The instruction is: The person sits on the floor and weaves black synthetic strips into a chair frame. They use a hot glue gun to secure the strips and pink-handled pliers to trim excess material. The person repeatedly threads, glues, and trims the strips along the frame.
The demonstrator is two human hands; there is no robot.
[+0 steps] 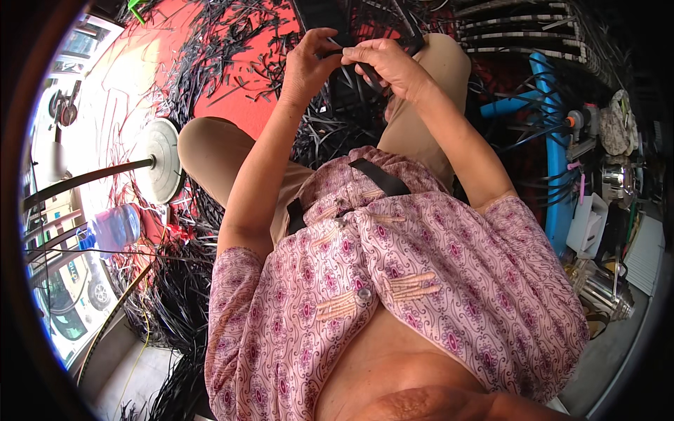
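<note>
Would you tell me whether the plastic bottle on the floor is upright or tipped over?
Tipped: the plastic bottle lies on its side beside the round white base.

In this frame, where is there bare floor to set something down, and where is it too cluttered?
The red mat is bare left of the black strips, above the white disc. Grey floor at lower left is mostly free. Crowded: strips heap around both knees beneath the left hand and right hand; the blue pipe side is packed with tools.
</note>
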